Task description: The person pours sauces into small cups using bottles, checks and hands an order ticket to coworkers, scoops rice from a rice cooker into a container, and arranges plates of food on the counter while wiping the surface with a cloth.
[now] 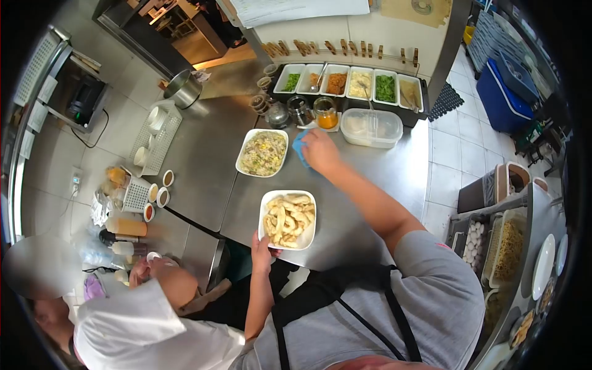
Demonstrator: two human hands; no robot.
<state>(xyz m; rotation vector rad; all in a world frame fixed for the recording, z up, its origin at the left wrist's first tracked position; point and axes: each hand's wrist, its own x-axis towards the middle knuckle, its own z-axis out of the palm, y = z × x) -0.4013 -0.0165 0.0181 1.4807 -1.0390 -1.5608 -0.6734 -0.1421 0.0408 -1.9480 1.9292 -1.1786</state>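
Note:
My left hand (263, 251) grips the lower left rim of a white square bowl (264, 237) near the counter's front edge. Pale fried strips (288, 221) fill that bowl. Farther up, my right hand (321, 151) is closed on a blue cloth (300, 147), touching the steel counter (345, 185). Just left of the cloth stands a second white bowl (239, 165), which holds fried rice (263, 153). Behind my right hand are a jar of orange contents (325, 113) and a clear lidded container (372, 127).
White trays of toppings (385, 88) line the counter's back. On the left are a perforated basket (166, 139), a metal pot (183, 90), small sauce cups (163, 197) and bottles (126, 227). A co-worker in a white shirt (135, 320) stands at lower left, hands (153, 268) near a small cup.

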